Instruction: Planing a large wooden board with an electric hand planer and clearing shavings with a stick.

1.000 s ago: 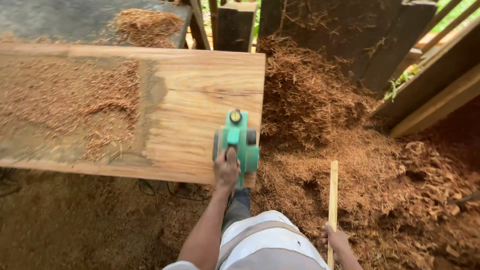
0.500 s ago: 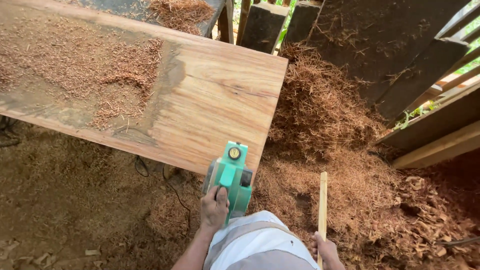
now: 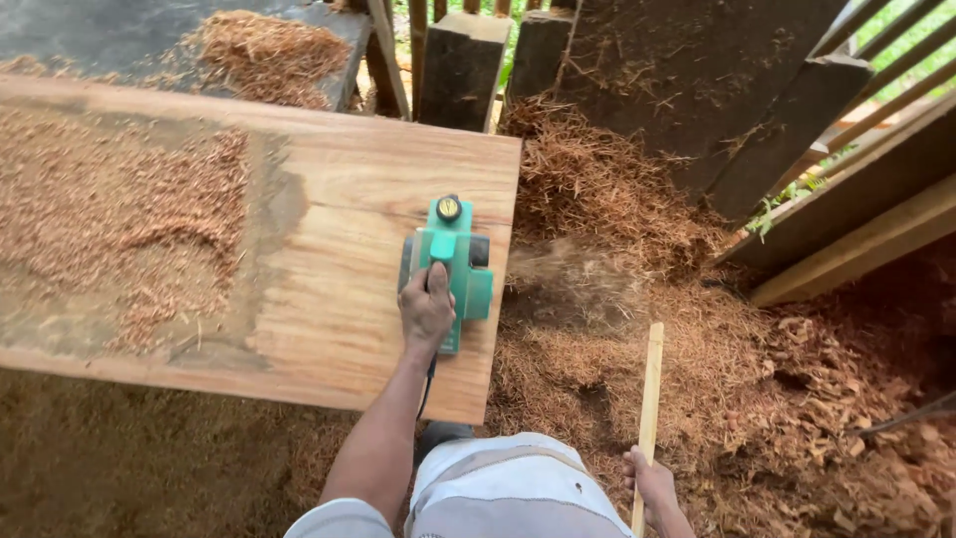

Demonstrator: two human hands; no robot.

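The green electric planer (image 3: 448, 267) is gripped by the left hand (image 3: 426, 307) near the plank's (image 3: 299, 269) right end, pointing across it; a thin wooden stick (image 3: 648, 418) is clasped upright by the right hand (image 3: 652, 482), beside that end.

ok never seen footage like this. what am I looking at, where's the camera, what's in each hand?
There is no robot here: a person works with bare hands, and the one camera sits on their head, looking down past their light trousers. The left hand grips the handle of a green electric planer, which rests on a wide wooden plank near its right end. A blurred spray of chips shows at the planer's right side. Loose wood shavings cover the plank's left part, and the ground is deep in them. The right hand holds a thin pale wooden stick upright beside the plank. Dark boards lean behind.
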